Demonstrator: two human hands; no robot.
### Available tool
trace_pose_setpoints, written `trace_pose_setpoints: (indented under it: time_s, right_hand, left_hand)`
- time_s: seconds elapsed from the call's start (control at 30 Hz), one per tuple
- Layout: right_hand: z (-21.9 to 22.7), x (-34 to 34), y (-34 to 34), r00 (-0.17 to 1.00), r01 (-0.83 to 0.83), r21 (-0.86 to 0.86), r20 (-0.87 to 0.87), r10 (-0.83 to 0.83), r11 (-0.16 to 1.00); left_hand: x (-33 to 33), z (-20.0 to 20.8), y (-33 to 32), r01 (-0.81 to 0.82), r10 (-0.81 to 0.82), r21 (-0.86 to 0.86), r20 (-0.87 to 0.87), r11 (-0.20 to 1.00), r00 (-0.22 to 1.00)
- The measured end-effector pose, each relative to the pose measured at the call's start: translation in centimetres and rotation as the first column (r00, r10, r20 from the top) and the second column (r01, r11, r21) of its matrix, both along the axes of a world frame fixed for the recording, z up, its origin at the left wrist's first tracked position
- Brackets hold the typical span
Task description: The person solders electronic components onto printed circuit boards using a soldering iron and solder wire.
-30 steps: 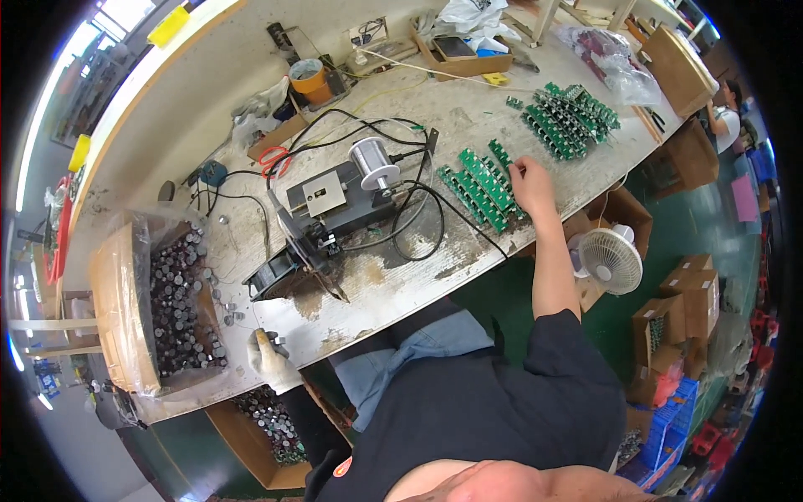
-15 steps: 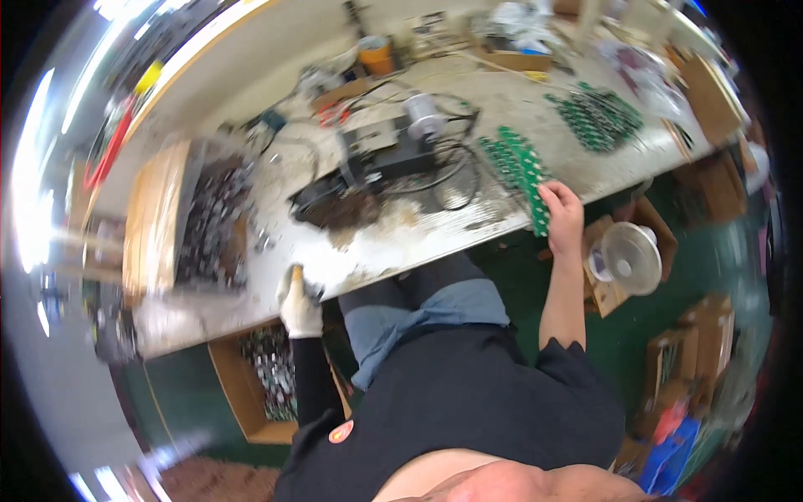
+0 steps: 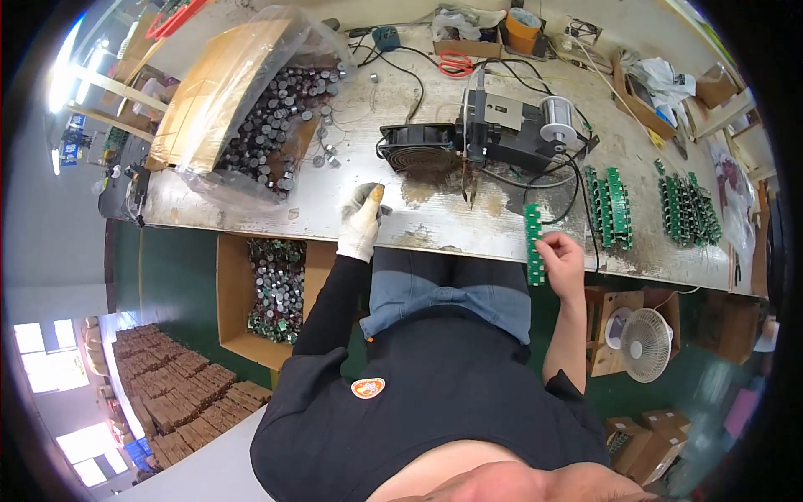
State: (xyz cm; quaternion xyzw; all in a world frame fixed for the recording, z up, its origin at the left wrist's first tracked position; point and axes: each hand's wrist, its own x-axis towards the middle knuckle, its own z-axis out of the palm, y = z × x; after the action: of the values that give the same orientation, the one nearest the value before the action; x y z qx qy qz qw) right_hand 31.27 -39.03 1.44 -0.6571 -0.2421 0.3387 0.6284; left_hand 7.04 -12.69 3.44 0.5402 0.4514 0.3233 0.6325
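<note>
A worn white bench (image 3: 322,199) carries a carton (image 3: 219,88), black machine (image 3: 523,149), red scissors (image 3: 456,65) and green boards (image 3: 619,207).

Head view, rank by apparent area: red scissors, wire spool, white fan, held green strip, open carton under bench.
1. Open carton
2. White fan
3. Wire spool and held green strip: too close to rank; strip longer but narrow
4. Red scissors

Place: an electronics workshop
Table (image 3: 495,229): stained and worn, bearing green boards (image 3: 618,209) in rows, a wire spool (image 3: 556,115) and a small black fan (image 3: 421,157)
Carton (image 3: 216,88): open, heaped with round metal parts (image 3: 266,130)
Floor (image 3: 159,272): green, factory-like
</note>
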Motion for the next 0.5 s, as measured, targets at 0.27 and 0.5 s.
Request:
trace_pose_setpoints:
  time_s: [0.27, 0.5]
  right_hand:
    - [-0.2, -0.5, 3.8, 0.941, -0.003, -0.225, 0.330, 0.079, 0.974]
    - [1.7, 0.3, 5.0, 0.886, -0.015, -0.376, 0.424, 0.186, 0.926]
  left_hand:
    - [1.8, -0.9, -0.2, 0.016, -0.001, 0.192, -0.081, 0.981, 0.997]
    - [2.0, -3.8, -3.2, 0.046, -0.035, 0.145, -0.083, 0.988, 0.996]
